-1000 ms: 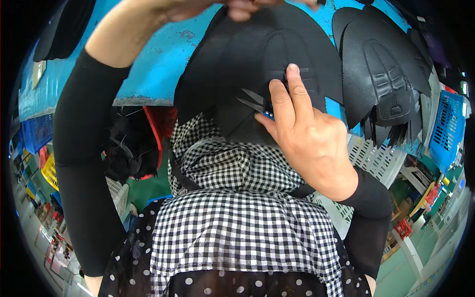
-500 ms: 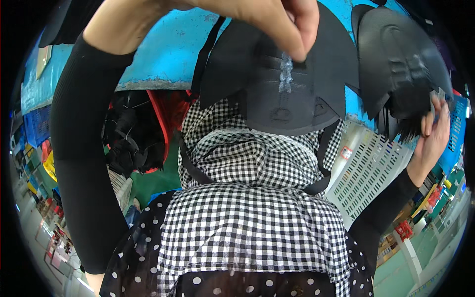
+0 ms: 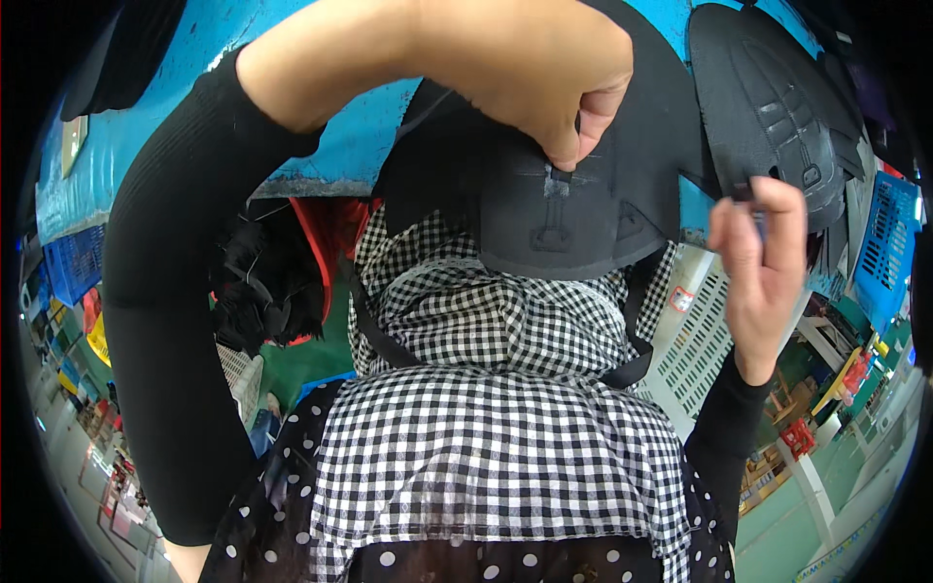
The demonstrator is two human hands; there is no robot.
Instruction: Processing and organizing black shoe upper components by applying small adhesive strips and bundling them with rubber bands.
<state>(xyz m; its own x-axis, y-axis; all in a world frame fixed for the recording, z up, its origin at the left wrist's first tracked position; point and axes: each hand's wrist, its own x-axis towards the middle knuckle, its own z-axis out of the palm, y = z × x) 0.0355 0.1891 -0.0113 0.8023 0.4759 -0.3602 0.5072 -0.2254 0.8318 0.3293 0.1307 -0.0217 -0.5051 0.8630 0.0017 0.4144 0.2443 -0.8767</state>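
A black moulded panel (image 3: pixel 641 209) with a rounded near edge lies in front of me, overhanging the blue table edge. My left hand (image 3: pixel 554 83) reaches over it, thumb and finger pinched on a small black strip (image 3: pixel 562 176) against the panel's middle line. Just below the fingertips, a glossy, glue-like patch (image 3: pixel 555 188) shows on the panel. To the right, my right hand (image 3: pixel 763 262) is raised, slightly blurred, with a small black piece (image 3: pixel 742 191) between thumb and forefinger. Beside it lies a stack of similar black panels (image 3: pixel 758 107) with pressed-in line patterns.
The blue table (image 3: pixel 335 146) has a worn front edge. Below it on the left is a red container (image 3: pixel 316 243) holding black pieces (image 3: pixel 262 282). A pale slotted crate (image 3: pixel 685 340) stands at lower right, with a blue basket (image 3: pixel 886 238) beyond.
My left hand has come nearer along the panel's middle, covering most of the glossy strip. My right hand has moved left from the stack's black fringed pieces, carrying a small black piece.
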